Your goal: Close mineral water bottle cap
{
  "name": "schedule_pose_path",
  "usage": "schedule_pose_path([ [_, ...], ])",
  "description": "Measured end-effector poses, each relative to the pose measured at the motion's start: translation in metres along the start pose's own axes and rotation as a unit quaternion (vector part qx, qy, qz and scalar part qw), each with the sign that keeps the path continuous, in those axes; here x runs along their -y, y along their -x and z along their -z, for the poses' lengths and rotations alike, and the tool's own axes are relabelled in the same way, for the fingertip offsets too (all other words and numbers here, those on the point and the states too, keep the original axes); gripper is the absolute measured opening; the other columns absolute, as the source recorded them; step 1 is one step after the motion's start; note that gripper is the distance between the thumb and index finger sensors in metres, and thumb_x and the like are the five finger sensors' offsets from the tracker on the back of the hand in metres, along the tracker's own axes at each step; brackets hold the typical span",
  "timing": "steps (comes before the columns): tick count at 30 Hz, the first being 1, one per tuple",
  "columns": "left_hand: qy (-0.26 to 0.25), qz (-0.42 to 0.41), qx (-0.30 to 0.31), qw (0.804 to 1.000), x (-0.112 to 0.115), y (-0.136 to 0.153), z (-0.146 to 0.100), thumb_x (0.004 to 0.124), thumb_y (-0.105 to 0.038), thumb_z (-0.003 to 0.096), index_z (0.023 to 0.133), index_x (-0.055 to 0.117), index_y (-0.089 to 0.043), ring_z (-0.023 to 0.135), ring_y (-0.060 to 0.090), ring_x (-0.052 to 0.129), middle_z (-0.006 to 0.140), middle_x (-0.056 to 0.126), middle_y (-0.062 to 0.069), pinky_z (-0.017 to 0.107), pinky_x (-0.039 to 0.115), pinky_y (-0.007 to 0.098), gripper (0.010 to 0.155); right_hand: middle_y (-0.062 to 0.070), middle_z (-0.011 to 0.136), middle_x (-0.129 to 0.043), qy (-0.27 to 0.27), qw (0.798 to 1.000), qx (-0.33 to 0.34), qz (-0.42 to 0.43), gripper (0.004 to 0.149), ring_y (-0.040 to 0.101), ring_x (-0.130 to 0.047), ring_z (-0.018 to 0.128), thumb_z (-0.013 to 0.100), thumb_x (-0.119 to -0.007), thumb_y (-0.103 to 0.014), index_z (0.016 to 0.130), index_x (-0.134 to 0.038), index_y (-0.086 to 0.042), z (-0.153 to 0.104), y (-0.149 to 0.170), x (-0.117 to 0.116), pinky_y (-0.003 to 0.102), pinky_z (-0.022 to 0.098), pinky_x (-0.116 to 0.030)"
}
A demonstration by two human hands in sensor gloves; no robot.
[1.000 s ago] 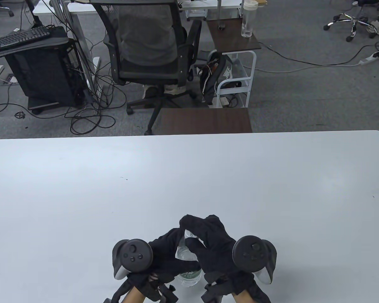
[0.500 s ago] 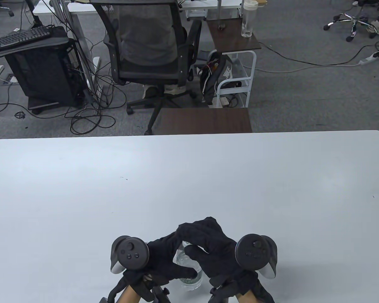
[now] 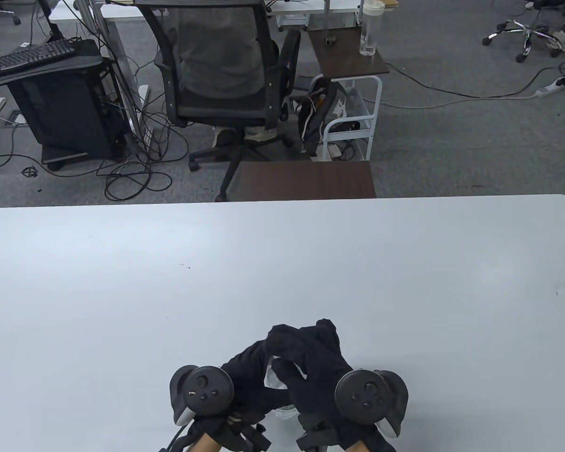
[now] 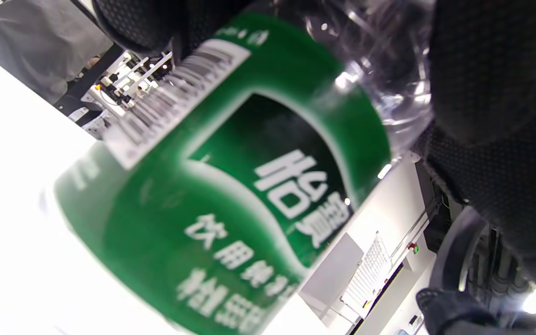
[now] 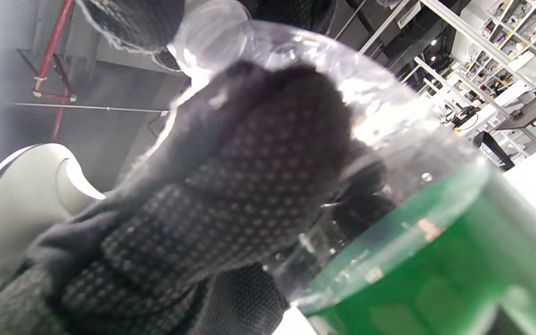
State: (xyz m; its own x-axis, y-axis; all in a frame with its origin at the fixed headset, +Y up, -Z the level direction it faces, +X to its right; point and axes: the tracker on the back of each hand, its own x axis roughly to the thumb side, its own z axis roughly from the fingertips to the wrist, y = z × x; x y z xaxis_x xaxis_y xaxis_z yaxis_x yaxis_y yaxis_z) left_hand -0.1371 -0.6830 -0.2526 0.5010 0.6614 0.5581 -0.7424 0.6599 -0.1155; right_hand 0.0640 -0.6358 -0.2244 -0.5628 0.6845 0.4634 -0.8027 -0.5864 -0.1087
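I have the bottle [image 3: 274, 380] at the tabletop's [image 3: 122, 292] 6 o'clock edge, left hand [image 3: 249, 381] gripping its body, right hand [image 3: 310, 367] fingers curled over the top, cap hidden. I judge tightening underway; next, another twist.

Grey carpet [image 3: 452, 141], office chair [image 3: 221, 70], cables [image 3: 136, 179]

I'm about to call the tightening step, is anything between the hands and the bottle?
Nothing visible. The left hand grips the clear upper body of the mineral water bottle, and the right hand is curled over its top. The cap itself is hidden under those fingers.
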Motion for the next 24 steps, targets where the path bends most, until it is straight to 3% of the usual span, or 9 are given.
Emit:
schedule_pose_path([
  [4, -0.022, 0.004, -0.006, 1.0, -0.005, 0.002, 0.0, 0.098, -0.056, 0.0419, 0.109, 0.057, -0.016, 0.084, 0.043, 0.087, 0.101, 0.071, 0.016, 0.065, 0.064, 0.062, 0.089, -0.018, 0.115, -0.066, 0.038, 0.999, -0.004, -0.035, 0.059, 0.016, -0.063, 0.106, 0.052, -0.062, -0.065, 0.107, -0.05, -0.048, 0.0, 0.006, 0.002, 0.059, 0.086, -0.037],
  [7, -0.045, 0.005, -0.015, 0.999, -0.007, 0.007, -0.002, 0.099, -0.056, 0.0415, 0.11, 0.056, -0.016, 0.084, 0.043, 0.087, 0.102, 0.071, 0.016, 0.065, 0.065, 0.062, 0.09, -0.018, 0.117, -0.062, 0.065, 0.997, -0.021, -0.048, 0.059, 0.017, -0.062, 0.107, 0.054, -0.054, -0.067, 0.109, -0.047, -0.048, 0.002, 0.019, 0.006, 0.058, 0.085, -0.04],
  [10, -0.056, 0.021, -0.031, 0.998, -0.007, 0.012, -0.001, 0.098, -0.056, 0.0417, 0.11, 0.056, -0.016, 0.084, 0.043, 0.086, 0.102, 0.071, 0.016, 0.065, 0.065, 0.062, 0.09, -0.015, 0.117, -0.062, 0.069, 0.995, -0.045, -0.051, 0.06, 0.021, -0.062, 0.108, 0.054, -0.055, -0.066, 0.109, -0.049, -0.046, 0.005, 0.037, 0.01, 0.059, 0.084, -0.041],
  [12, -0.058, 0.026, -0.049, 0.997, -0.003, 0.018, 0.0, 0.098, -0.056, 0.0419, 0.11, 0.055, -0.016, 0.085, 0.043, 0.086, 0.102, 0.07, 0.016, 0.066, 0.064, 0.061, 0.09, -0.011, 0.117, -0.062, 0.075, 0.991, -0.039, -0.106, 0.06, 0.024, -0.061, 0.108, 0.053, -0.057, -0.065, 0.109, -0.051, -0.043, 0.004, 0.046, 0.007, 0.061, 0.084, -0.039],
  [16, -0.059, 0.05, -0.063, 0.995, 0.003, 0.029, 0.002, 0.096, -0.057, 0.0421, 0.109, 0.056, -0.017, 0.086, 0.042, 0.087, 0.102, 0.071, 0.014, 0.067, 0.066, 0.059, 0.089, -0.008, 0.115, -0.066, 0.099, 0.95, -0.025, -0.295, 0.06, 0.026, -0.068, 0.105, 0.052, -0.054, -0.064, 0.108, -0.054, -0.041, 0.004, 0.052, -0.005, 0.062, 0.08, -0.047],
  [18, -0.033, 0.034, -0.078, 0.996, 0.003, 0.029, 0.005, 0.097, -0.056, 0.0418, 0.109, 0.055, -0.018, 0.088, 0.042, 0.086, 0.103, 0.07, 0.013, 0.068, 0.064, 0.059, 0.088, -0.007, 0.115, -0.065, 0.092, 0.949, -0.026, -0.301, 0.06, 0.026, -0.067, 0.105, 0.052, -0.054, -0.064, 0.108, -0.054, -0.041, 0.004, 0.053, -0.009, 0.062, 0.08, -0.047],
  [22, -0.036, 0.033, -0.074, 0.996, 0.004, 0.031, 0.003, 0.096, -0.057, 0.0421, 0.111, 0.051, -0.018, 0.09, 0.042, 0.084, 0.105, 0.068, 0.014, 0.069, 0.063, 0.059, 0.091, -0.004, 0.116, -0.063, 0.09, 0.953, -0.035, -0.286, 0.061, 0.029, -0.066, 0.106, 0.052, -0.054, -0.063, 0.109, -0.054, -0.039, 0.003, 0.057, -0.011, 0.063, 0.08, -0.046],
  [24, -0.033, 0.049, -0.057, 0.997, 0.0, 0.028, 0.001, 0.093, -0.058, 0.0425, 0.113, 0.047, -0.013, 0.09, 0.043, 0.085, 0.107, 0.065, 0.019, 0.068, 0.063, 0.06, 0.095, -0.003, 0.116, -0.063, 0.091, 0.945, -0.021, -0.314, 0.062, 0.029, -0.065, 0.106, 0.051, -0.055, -0.064, 0.109, -0.054, -0.039, 0.001, 0.058, -0.013, 0.064, 0.08, -0.045],
])
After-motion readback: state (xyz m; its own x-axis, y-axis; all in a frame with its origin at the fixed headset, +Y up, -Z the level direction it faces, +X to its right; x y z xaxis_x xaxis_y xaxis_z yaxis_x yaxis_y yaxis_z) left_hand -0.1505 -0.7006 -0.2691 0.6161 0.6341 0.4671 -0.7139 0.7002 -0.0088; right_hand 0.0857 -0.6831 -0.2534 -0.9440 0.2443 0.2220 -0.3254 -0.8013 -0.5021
